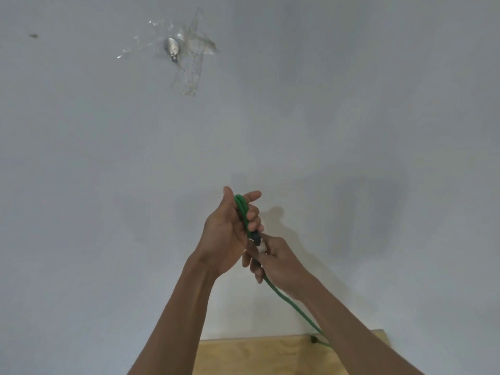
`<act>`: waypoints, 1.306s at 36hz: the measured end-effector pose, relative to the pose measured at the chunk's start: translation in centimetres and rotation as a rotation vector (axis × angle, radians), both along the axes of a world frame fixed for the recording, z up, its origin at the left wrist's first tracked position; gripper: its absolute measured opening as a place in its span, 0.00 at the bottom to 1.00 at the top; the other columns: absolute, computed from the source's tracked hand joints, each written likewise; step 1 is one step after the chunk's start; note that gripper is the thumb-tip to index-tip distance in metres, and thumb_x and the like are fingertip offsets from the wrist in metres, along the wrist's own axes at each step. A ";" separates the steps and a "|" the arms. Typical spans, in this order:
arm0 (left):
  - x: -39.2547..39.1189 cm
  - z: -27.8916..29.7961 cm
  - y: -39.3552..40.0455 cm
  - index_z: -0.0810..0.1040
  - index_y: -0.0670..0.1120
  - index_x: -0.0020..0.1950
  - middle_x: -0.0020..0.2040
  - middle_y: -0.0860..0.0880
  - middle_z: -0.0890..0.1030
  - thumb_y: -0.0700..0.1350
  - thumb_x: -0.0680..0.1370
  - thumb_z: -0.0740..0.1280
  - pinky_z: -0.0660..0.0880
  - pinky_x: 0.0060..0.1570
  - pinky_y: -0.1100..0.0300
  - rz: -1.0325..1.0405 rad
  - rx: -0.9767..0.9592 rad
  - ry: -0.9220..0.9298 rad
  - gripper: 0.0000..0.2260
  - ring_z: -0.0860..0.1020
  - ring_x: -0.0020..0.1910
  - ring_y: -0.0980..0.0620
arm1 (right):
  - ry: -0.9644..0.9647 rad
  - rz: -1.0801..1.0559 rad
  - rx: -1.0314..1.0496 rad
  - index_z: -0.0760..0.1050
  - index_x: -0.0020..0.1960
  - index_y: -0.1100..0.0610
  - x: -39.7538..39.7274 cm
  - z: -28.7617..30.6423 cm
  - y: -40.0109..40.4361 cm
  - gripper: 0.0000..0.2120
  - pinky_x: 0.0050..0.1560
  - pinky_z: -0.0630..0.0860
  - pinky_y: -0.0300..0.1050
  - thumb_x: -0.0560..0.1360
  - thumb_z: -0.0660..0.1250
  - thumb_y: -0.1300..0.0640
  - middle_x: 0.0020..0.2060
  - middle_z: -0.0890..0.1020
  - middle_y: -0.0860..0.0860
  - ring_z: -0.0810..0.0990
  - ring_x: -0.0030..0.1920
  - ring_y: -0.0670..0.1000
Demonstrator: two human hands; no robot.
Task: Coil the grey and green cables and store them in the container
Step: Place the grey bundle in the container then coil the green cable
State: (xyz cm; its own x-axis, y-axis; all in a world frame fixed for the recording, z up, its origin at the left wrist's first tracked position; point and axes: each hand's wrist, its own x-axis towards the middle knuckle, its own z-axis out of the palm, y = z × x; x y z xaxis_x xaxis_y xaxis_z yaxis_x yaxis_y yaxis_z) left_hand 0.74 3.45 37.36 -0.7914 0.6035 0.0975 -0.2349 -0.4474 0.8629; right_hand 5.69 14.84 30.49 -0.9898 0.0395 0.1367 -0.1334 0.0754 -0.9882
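Head view, mostly pale wall (297,117) from where I watch; both bare arms raised in front of it. My left hand (230,234) is up, palm turned toward the camera, thumb and forefinger straight at the top, lower fingers curled over the green cable (241,209); so this hand grips the cable, with a couple of loops bunched together and running down across the palm. A small black plug (256,238) sits at the lower end of those loops, just below the curled fingers, right between the two hands. My right hand (276,262) is just beside and below the left, knuckles toward the camera, fingers curled round the same cable; it holds the strand near the plug, though the exact pinch point is hidden by the fingers. From under the right hand the cable drops down and to the right along the right forearm, slack but fairly straight, then passes behind the arm over the wooden board (270,355) at the bottom edge. A small dark bit (313,339) lies on the board beside the cable; too small to tell what it is. Upper left on the wall: a metal fitting (172,47) under crumpled clear tape (194,44); a dark speck (33,36) far left.
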 end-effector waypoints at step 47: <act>1.3 0.8 1.4 0.74 0.42 0.46 0.33 0.46 0.67 0.66 0.80 0.50 0.71 0.39 0.55 -0.185 0.056 0.034 0.28 0.67 0.30 0.49 | 0.043 0.017 -0.027 0.77 0.33 0.48 0.1 -0.1 2.9 0.18 0.33 0.67 0.45 0.78 0.61 0.62 0.27 0.77 0.46 0.70 0.29 0.49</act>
State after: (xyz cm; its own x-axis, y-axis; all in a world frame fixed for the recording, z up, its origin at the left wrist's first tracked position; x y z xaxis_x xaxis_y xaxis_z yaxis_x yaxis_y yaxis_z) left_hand 2.07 4.81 38.17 -0.6634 0.7310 0.1598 -0.2883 -0.4468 0.8469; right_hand 5.84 17.78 30.38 -0.9836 0.0266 0.1783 -0.1769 0.0457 -0.9832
